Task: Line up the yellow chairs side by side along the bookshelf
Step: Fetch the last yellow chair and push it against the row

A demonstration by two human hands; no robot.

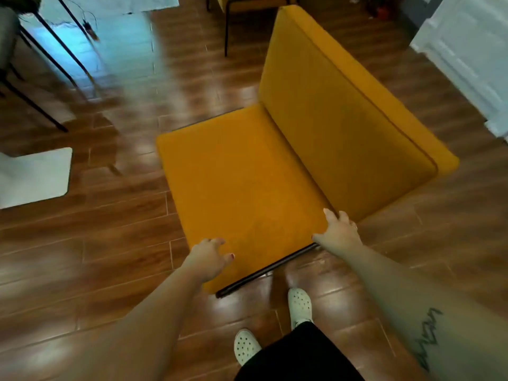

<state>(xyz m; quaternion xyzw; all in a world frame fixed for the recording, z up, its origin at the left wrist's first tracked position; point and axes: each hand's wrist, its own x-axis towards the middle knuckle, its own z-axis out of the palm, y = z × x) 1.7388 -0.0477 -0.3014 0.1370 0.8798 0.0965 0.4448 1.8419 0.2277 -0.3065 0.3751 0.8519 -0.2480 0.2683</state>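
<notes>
A: Yellow chair (247, 182), centre of the room: a person stands at its side edge, white perforated shoes (300, 303) on the boards just short of the seat. The left hand (209, 257) rests on the seat's near corner, fingers loosely spread and clamped on nothing. The right hand (339, 233) lies at the join of seat and backrest, fingers curled over the edge; whether they actually grip cannot be told.

B: And the step in hand?

A: By the look of it, taking hold to shift this chair. Both hands sit above the black frame bar (266, 270) under the seat. The next move likely calls for a firmer hold, then a lift or slide and a turn.

B: Toward what?

A: Beyond the chair's backrest a second yellow chair (247, 2) shows at the far edge, only partly in view. Right of the backrest stands white panelled furniture (467, 50); whether that is the bookshelf cannot be told.

B: The room?

A: Glossy wood-plank floor (82, 243), a pale mat (33, 177) left of the chair, and black table legs (55, 42) farther left.
</notes>
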